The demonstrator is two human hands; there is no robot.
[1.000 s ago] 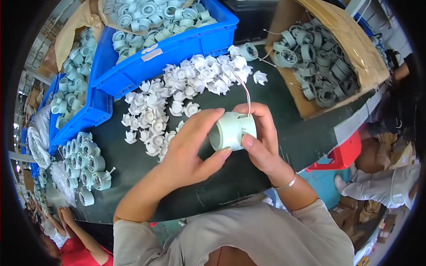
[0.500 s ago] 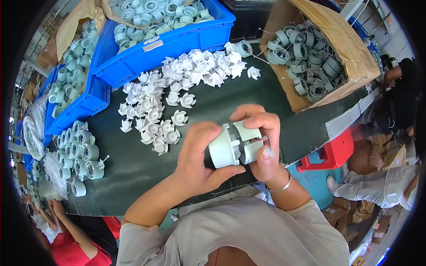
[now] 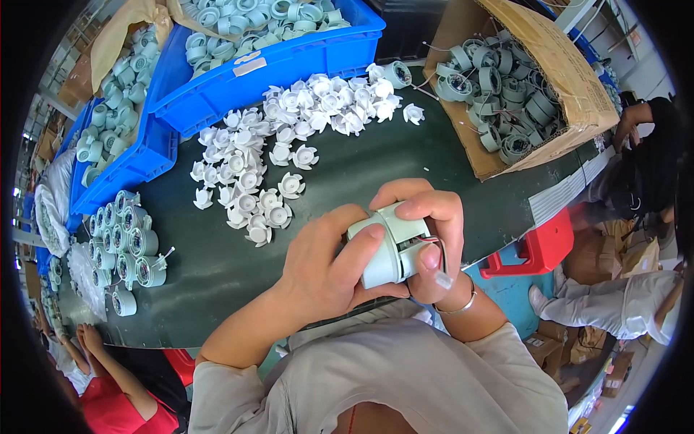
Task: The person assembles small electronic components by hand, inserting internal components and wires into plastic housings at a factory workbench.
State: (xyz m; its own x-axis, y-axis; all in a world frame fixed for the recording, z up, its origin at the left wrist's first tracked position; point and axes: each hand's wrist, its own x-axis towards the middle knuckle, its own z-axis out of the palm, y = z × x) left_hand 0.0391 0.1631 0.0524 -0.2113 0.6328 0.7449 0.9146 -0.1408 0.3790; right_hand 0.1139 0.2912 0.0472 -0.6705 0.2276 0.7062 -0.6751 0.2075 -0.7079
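Note:
My left hand [image 3: 318,253] is closed round a pale green, cup-shaped plastic housing [image 3: 377,269], its thumb on the side wall. A slotted pale green part [image 3: 402,226] is held by my right hand [image 3: 442,211], fingers on top and thumb below. The two parts meet end to end between my hands; whether they are locked together I cannot tell. Thin red and dark wires [image 3: 440,244] come out of a slot, with a small whitish connector [image 3: 442,279] at their end, by my right thumb.
White petal-shaped plastic pieces [image 3: 238,163] are heaped on the dark green table [image 3: 361,170]. Behind them stands a blue crate [image 3: 289,61] of pale green rings. Wired round units fill a cardboard box [image 3: 499,170] at right; similar units [image 3: 126,246] are stacked left. Other people sit or stand nearby.
The slotted part and the cup-shaped housing have come together, closing the gap between them. My left thumb has moved up onto the housing's side, and the connector now hangs clear below the slot.

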